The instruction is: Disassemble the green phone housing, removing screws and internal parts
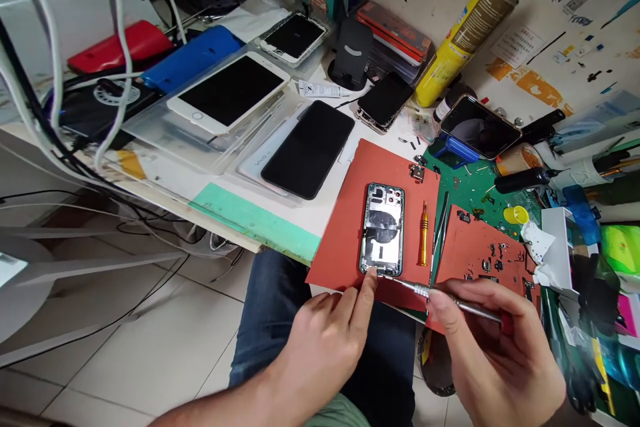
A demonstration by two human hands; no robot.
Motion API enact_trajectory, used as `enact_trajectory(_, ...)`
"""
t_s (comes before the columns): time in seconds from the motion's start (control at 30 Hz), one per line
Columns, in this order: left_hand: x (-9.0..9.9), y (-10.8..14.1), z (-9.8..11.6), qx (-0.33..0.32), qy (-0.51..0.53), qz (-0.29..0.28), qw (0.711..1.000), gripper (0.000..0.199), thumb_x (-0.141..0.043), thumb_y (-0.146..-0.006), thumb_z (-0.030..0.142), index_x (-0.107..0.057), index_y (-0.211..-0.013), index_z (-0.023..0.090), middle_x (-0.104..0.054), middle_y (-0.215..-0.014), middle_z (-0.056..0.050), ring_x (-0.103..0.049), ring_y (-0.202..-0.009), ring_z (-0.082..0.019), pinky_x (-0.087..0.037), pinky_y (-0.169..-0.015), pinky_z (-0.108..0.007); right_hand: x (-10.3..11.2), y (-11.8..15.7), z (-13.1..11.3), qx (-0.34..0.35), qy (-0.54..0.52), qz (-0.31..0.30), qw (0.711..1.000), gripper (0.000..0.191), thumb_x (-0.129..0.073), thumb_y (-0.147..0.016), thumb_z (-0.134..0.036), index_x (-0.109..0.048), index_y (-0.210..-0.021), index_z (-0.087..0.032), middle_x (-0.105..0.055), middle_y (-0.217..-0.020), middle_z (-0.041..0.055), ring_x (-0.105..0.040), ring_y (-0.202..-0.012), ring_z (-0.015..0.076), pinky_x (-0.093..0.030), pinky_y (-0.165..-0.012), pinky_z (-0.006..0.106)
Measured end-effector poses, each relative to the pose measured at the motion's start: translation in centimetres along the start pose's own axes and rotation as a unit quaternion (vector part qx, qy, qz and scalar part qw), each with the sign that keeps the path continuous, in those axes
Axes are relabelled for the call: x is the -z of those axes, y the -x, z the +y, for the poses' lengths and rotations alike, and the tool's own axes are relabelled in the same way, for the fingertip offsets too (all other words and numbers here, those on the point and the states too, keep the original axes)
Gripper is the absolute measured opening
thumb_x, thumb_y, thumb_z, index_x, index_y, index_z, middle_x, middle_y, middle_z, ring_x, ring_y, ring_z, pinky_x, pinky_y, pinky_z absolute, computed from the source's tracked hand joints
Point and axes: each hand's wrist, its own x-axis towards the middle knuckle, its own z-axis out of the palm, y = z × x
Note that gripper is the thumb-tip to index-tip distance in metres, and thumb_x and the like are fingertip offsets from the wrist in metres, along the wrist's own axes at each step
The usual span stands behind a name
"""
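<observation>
- White table (155, 175): carried everything; the dark-screened phone (307, 150) lay on a stack left of the work, probably to keep it out of the hands' way.
- Red mat (340, 227): sat at the near edge, likely for easy reach and a plain backdrop.
- Right hand (505, 353): thumb and fingers pinched the silver screwdriver's shaft; the low slant seemed meant for fine control.
- Left hand (330, 333): index finger extended onto the housing, others bent, nothing pinched that showed; thumb hidden. Probably steadied the piece.
- Opened phone housing (383, 255): lay flat on the red mat, inside face up, bottom end nearest the person, presumably for access.
- Silver screwdriver (475, 309): tip pointed at the housing's bottom edge; contact unclear.
- Tweezers (440, 230), gold screwdriver (424, 240): lay lengthwise right of the housing, handy for the right hand.
- Small parts (487, 265): spread apart on the second mat (457, 250), maybe to avoid mix-ups.
</observation>
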Motion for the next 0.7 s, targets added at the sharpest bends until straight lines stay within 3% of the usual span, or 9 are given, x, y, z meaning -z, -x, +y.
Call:
enact_trajectory(0.1, 0.3, -0.3, 0.7, 0.005, -0.024, -0.004, 1.0, 0.046, -0.043, -0.093, -0.003, -0.062, -0.135, -0.005, -0.067, -0.076, -0.004, -0.063, -0.055, -0.019, -0.052, -0.051, -0.035, -0.4, -0.8, -0.4, 0.144, 0.112, -0.069, 0.981, 0.029, -0.091, -0.087, -0.02, -0.075, -0.11, -0.025, -0.084, -0.092, -0.0002, -0.082, -0.071, 0.0152, -0.065, -0.06, 0.018)
enact_trajectory(0.2, 0.3, -0.4, 0.9, -0.001, -0.032, -0.001, 0.999, 0.048, -0.042, -0.09, -0.004, -0.062, -0.134, -0.007, -0.065, -0.074, -0.004, -0.062, -0.055, -0.02, -0.051, -0.05, -0.035, -1.0, -1.6, -0.7, 0.219, 0.176, -0.126, 0.951, 0.024, -0.088, -0.092, -0.025, -0.073, -0.111, -0.025, -0.085, -0.09, -0.001, -0.08, -0.063, 0.0134, -0.061, -0.052, 0.019)
enact_trajectory(0.33, 0.1, -0.2, 0.7, -0.006, -0.022, 0.007, 1.0, 0.048, -0.043, -0.09, -0.002, -0.064, -0.133, -0.005, -0.065, -0.076, -0.005, -0.063, -0.059, -0.02, -0.052, -0.053, -0.035, -1.3, -1.9, -0.7, 0.235, 0.22, -0.142, 0.936, 0.02, -0.085, -0.096, -0.028, -0.071, -0.11, -0.026, -0.084, -0.088, -0.0017, -0.078, -0.06, 0.0129, -0.059, -0.049, 0.02)
enact_trajectory(0.7, -0.1, -0.1, 0.4, -0.009, -0.005, 0.02, 1.0, 0.047, -0.047, -0.089, 0.001, -0.064, -0.132, -0.007, -0.062, -0.077, -0.005, -0.058, -0.06, -0.02, -0.049, -0.054, -0.035, -1.1, -1.7, -0.6, 0.211, 0.228, -0.138, 0.941, 0.019, -0.086, -0.095, -0.031, -0.074, -0.108, -0.025, -0.084, -0.088, -0.0001, -0.075, -0.055, 0.01, -0.052, -0.04, 0.015)
